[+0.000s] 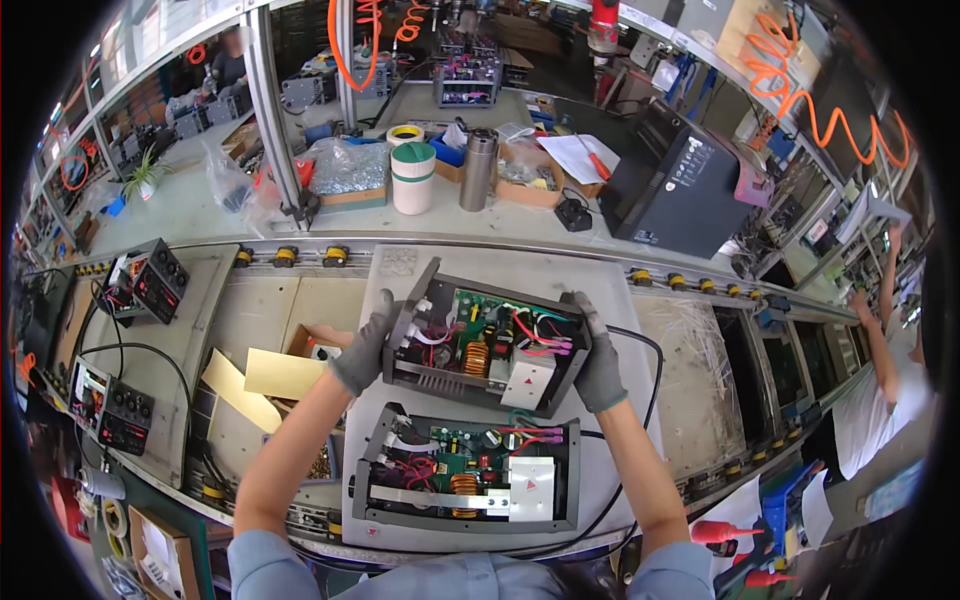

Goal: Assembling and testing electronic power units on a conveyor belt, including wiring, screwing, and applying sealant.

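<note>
Between my two gloved hands is an open-topped electronics unit [440,375] in a dark metal case, slightly turned, showing a green circuit board, a copper coil, red and pink wires and a white metal plate. My left hand [366,345] grips its left end and my right hand [599,355] its right end, both in grey gloves. Whether the case rests on the board or is raised cannot be made out. Nearer to me, a second similar unit [390,512] lies on the pale work board [612,290], with a metal bar across its coil.
Two finished-looking units [150,285] stand on a board at the left, trailing black cables. Yellow paper sheets [285,374] and a small carton lie beside my left forearm. Across the conveyor rail stand a white jar [413,185], a steel flask [478,172] and a large black box [665,185]. Another person [885,390] is at the right.
</note>
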A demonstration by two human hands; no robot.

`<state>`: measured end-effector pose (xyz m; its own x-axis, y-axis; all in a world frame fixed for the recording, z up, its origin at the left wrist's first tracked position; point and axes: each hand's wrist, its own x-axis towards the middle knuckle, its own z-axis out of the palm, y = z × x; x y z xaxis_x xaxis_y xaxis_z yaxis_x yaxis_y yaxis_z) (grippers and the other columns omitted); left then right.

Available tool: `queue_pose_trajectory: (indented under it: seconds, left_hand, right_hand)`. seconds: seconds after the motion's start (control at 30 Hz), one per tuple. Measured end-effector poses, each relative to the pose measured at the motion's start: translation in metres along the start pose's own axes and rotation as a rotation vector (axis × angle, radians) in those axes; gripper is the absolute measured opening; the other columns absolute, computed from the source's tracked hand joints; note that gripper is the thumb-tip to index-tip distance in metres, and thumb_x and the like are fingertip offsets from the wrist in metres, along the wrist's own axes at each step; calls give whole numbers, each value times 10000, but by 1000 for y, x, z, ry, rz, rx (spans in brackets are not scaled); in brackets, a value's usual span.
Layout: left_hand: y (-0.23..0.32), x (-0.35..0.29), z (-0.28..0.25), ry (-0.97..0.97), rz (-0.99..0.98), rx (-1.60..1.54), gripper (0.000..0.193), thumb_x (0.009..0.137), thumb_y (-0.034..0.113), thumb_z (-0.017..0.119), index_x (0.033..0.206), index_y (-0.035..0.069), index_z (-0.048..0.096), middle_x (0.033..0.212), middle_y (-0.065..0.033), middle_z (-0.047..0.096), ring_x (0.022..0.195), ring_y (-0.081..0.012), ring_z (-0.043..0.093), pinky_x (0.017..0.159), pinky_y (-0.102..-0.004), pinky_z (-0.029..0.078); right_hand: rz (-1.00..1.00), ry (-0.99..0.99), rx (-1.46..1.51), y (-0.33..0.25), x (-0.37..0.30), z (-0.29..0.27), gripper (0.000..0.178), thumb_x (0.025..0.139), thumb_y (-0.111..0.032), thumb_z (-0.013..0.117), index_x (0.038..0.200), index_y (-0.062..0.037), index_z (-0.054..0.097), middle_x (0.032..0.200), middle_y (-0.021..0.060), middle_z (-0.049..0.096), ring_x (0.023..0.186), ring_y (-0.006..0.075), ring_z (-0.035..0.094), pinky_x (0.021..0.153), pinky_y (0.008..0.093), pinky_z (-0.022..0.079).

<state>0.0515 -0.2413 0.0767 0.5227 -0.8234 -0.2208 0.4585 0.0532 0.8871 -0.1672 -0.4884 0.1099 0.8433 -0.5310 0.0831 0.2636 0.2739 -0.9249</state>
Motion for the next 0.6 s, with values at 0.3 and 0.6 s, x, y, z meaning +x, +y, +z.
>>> queue_pose_trajectory:
  seconds: [0.3, 0.6]
  left_hand:
    - [-28, -41, -11, 249, 38, 285, 561, 932, 486, 415, 1343, 105, 418, 1213, -83, 520, 1059, -190, 523, 823, -298, 440]
    - [-45, -209, 15, 8, 252, 1034, 714, 653, 8, 777, 1266, 60, 414, 1134, -120, 555, 1012, -277, 566, 904, -341, 469]
  right_hand:
    - [74, 111, -982, 17, -58, -49, 570, 961, -509, 373, 953, -16, 661, 765, 115, 654, 723, 175, 607, 693, 284, 462]
    - [277, 174, -877, 22, -113, -28, 589, 906, -549, 455, 782, -24, 693, 555, 79, 613, 518, 200, 600, 563, 329, 471]
